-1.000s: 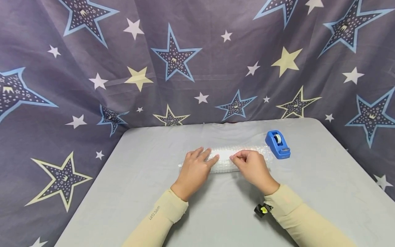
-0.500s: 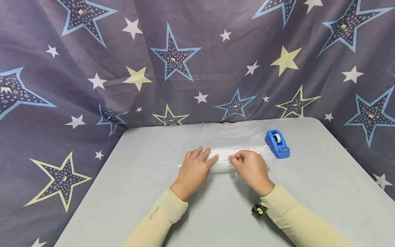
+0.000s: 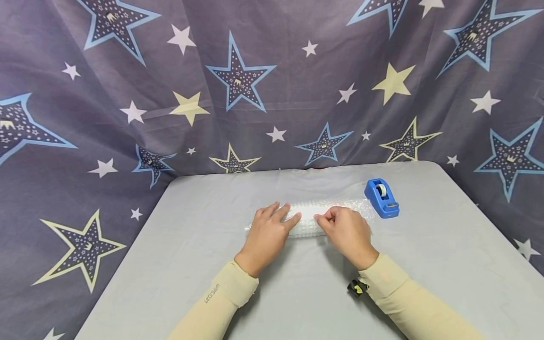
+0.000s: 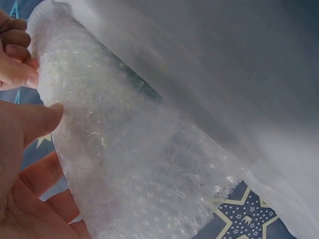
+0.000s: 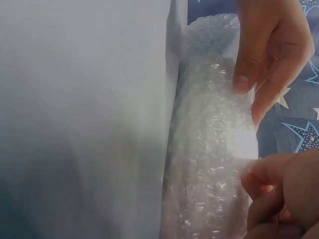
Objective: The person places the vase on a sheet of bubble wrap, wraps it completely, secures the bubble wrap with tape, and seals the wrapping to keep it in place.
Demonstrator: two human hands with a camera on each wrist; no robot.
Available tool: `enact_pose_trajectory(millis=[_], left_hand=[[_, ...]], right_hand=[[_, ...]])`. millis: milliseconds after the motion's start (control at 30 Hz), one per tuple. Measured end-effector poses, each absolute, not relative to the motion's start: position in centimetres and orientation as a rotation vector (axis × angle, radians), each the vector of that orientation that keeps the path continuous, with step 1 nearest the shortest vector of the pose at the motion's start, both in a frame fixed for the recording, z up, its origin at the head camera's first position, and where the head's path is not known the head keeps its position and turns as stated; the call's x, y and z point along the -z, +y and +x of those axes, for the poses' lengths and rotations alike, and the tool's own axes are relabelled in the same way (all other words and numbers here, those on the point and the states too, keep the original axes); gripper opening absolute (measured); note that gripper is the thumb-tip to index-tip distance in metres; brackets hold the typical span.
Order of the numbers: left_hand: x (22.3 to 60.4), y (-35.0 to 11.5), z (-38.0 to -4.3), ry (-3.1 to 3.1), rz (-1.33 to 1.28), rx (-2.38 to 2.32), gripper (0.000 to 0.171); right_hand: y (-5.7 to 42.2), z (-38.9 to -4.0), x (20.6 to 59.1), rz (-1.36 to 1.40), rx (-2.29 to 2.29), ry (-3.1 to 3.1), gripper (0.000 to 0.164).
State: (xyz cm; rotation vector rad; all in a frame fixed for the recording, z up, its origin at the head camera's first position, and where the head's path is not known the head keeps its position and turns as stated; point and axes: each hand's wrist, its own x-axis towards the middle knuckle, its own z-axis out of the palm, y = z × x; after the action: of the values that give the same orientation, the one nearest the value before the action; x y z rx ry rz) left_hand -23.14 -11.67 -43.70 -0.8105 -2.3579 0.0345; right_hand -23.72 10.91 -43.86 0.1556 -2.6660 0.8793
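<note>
A rolled bundle of clear bubble wrap (image 3: 307, 230) lies crosswise on the grey-covered table. My left hand (image 3: 267, 231) rests on its left part with fingers spread and thumb toward the middle; in the left wrist view the thumb (image 4: 47, 119) lies along the wrap's edge. My right hand (image 3: 349, 231) has thumb and forefinger pinched together at the top of the bundle, other fingers curled. In the right wrist view the right fingertips (image 5: 251, 177) meet the wrap's edge beside a bright glare. What is inside the bundle is hidden.
A blue tape dispenser (image 3: 387, 206) with a white roll stands just beyond the bundle's right end. A star-patterned curtain (image 3: 255, 132) hangs behind and around the table (image 3: 170, 264).
My right wrist and forearm shift slightly to the left in the first half second, while the pinching fingers stay at the wrap. The left hand and bundle hold their place.
</note>
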Motion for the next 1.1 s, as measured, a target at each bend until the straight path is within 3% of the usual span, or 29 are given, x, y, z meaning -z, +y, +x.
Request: enact_pose_trajectory(millis=[267,1100], left_hand=[[43.69,-11.72,-23.28,-2.346,-0.81,-0.034,0.038],[43.68,-11.78,-23.25,-2.369,-0.811,-0.014,0.04]], right_hand=[[11.48,-23.6,43.69,0.206,-0.807,-2.697,0.045],[11.84,-23.42,43.47,0.277,-0.797,-2.727,0.044]])
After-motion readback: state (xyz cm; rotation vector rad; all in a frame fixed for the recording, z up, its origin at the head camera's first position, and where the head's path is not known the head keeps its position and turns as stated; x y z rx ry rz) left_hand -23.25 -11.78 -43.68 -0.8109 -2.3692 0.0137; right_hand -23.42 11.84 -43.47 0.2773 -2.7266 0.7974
